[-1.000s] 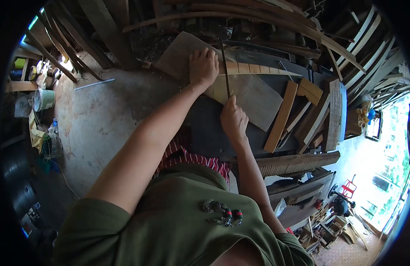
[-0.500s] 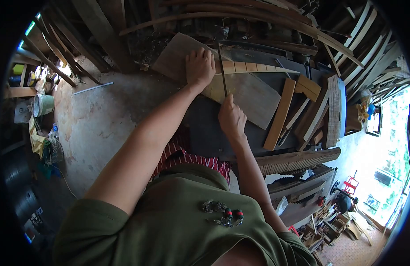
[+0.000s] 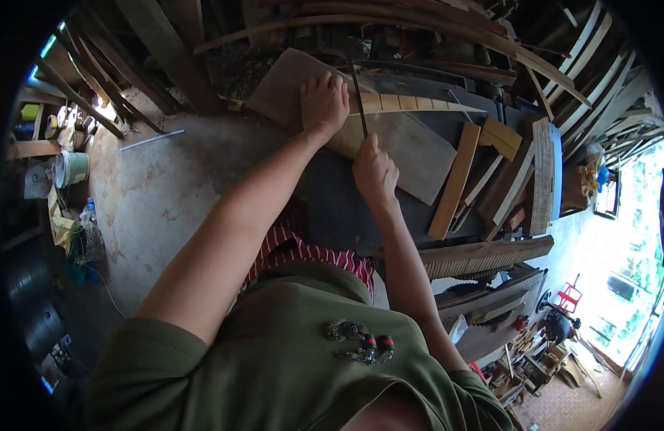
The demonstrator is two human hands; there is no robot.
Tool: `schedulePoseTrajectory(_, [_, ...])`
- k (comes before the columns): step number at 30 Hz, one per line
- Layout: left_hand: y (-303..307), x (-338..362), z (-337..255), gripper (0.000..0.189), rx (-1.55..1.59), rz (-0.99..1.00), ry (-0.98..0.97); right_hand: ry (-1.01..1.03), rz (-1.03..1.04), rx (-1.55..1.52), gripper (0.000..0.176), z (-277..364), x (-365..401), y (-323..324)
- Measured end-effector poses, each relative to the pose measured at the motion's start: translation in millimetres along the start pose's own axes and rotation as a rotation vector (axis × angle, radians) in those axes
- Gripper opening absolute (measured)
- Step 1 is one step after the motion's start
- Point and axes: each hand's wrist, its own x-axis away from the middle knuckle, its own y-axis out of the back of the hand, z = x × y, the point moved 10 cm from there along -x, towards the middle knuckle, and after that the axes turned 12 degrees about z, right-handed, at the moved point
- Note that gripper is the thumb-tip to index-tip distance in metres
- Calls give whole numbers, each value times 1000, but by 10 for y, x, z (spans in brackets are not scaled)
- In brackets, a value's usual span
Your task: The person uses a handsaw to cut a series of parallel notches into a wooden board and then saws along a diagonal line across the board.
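A thin dark blade (image 3: pixel 358 97), seen edge-on, crosses a pale wooden strip (image 3: pixel 407 103) marked with several crosswise lines. My right hand (image 3: pixel 376 172) is closed round the near end of the blade, where a handle is hidden by the fingers. To the left of the blade, my left hand (image 3: pixel 325 106) presses down with bent fingers, the strip's left end hidden beneath it. Both lie over a wide grey-brown board (image 3: pixel 422 159) on the dark bench top (image 3: pixel 335 205).
Right of the board lie a narrow plank (image 3: pixel 454 181), a notched wood piece (image 3: pixel 501 136) and other offcuts. Long curved strips (image 3: pixel 389 23) span the back. Circular saw blades (image 3: pixel 497 314) stand at the lower right. A bucket (image 3: pixel 72 169) stands far left.
My right hand and the blade have moved slightly away from my body, up in the view. My left hand stays in place on the wood.
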Motion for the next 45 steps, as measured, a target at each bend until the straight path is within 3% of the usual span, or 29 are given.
schedulePoseTrajectory(4, [-18,-10,16,19,-14,-8,-10,88,-92,22,16,164,-405,105])
schedulePoseTrajectory(11, [13,2,17,18,1,-27,-6,-8,-17,25,16,-80,222,-98])
schedulePoseTrajectory(18, [-49,-16,22,22,-7,61,20,125,-193,47,18,170,-395,129])
schedulePoseTrajectory(27, [-49,14,31,22,2,56,25,-67,108,-34,16,-122,182,-112])
schedulePoseTrajectory(29, [-49,-12,24,22,-8,45,17,62,-66,8,17,34,-127,43])
schedulePoseTrajectory(32, [-44,-15,32,21,-17,16,13,133,-160,48,16,162,-403,112])
schedulePoseTrajectory(39, [-27,3,23,20,-14,30,24,1,19,29,15,-70,227,-78])
schedulePoseTrajectory(42, [-20,-6,19,20,-5,21,19,4,-36,52,14,-35,-1,-17])
schedulePoseTrajectory(45, [3,2,15,19,1,-22,0,140,-162,13,14,138,-317,106])
